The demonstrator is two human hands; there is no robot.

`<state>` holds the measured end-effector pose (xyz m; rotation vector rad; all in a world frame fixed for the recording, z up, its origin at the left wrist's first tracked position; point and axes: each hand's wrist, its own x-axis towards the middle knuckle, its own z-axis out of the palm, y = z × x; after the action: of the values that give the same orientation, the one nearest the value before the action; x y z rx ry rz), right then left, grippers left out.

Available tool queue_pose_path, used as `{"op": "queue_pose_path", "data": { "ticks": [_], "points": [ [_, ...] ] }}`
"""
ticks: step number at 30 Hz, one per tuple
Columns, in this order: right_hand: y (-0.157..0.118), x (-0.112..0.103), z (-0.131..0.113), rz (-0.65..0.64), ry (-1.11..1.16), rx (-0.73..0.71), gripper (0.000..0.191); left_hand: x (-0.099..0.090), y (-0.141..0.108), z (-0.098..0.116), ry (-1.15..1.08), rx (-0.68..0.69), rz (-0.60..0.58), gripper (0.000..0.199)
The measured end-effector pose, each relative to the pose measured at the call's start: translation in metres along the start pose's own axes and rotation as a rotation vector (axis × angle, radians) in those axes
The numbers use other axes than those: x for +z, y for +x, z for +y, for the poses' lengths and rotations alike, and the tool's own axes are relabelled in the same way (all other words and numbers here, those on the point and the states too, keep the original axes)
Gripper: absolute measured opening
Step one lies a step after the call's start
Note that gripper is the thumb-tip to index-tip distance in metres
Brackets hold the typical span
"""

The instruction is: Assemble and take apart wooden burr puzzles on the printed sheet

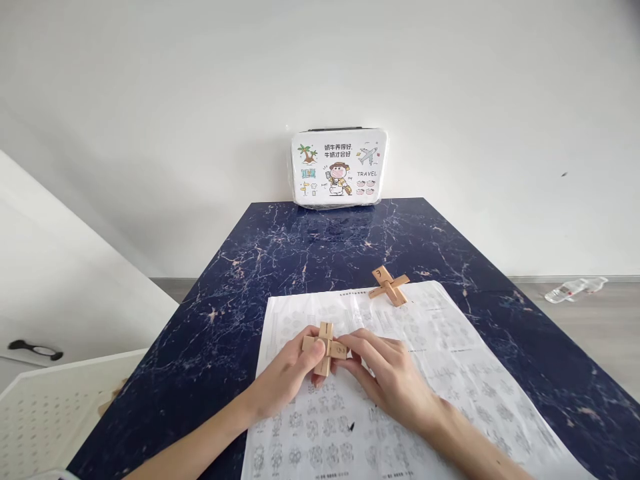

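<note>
Between my hands is a cross-shaped wooden burr puzzle (326,330), held just above a printed sheet (295,307). Handwritten marks show on its pieces. My left hand (283,373) grips it from the left, thumb pressed on the middle and fingers underneath. With thumb and fingertips, my right hand (387,370) pinches the end of the arm that sticks out to the right. Farther back, a second wooden puzzle (389,287), also a cross of crossed sticks with a handwritten mark, rests at the sheet's top edge.
The dark blue marbled table (320,247) reaches to the wall. A white case (340,167) with cartoon prints stands at its far end. A perforated white basket (55,400) with wooden pieces is at lower left. Plastic bottles (575,288) lie on the floor at right.
</note>
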<state>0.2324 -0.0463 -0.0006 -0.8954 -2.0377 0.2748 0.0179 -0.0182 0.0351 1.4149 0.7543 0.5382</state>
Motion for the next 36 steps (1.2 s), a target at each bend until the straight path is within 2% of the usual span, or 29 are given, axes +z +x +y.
{"op": "queue_pose_path", "data": {
  "ticks": [4, 9, 12, 16, 20, 23, 29, 36],
  "points": [
    [0.002, -0.002, -0.002, 0.004, -0.057, -0.059, 0.015, 0.0, 0.001, 0.0, -0.013, 0.011, -0.024, 0.046],
    [0.001, 0.001, -0.002, -0.021, -0.086, -0.012, 0.007, -0.001, 0.001, -0.003, 0.009, -0.02, 0.02, 0.045],
    [0.0, 0.003, -0.003, -0.069, -0.1, 0.014, 0.012, -0.001, -0.001, -0.004, 0.021, -0.041, 0.015, 0.042],
    [0.0, 0.003, -0.006, -0.149, 0.072, 0.176, 0.021, 0.0, -0.004, -0.005, 0.107, -0.032, 0.015, 0.042],
    [0.001, 0.003, -0.009, -0.225, 0.315, 0.386, 0.027, -0.001, -0.005, -0.009, 0.148, 0.036, 0.031, 0.046],
    [0.001, 0.004, -0.01, -0.226, 0.418, 0.45, 0.032, -0.003, -0.005, -0.011, 0.147, 0.1, -0.009, 0.049],
    [-0.001, 0.0, -0.008, -0.149, 0.439, 0.493, 0.031, -0.006, -0.005, -0.004, 0.233, 0.12, -0.049, 0.051],
    [-0.001, -0.004, -0.007, -0.157, 0.37, 0.43, 0.018, -0.008, -0.003, -0.001, 0.233, 0.169, -0.038, 0.055]
  ]
}}
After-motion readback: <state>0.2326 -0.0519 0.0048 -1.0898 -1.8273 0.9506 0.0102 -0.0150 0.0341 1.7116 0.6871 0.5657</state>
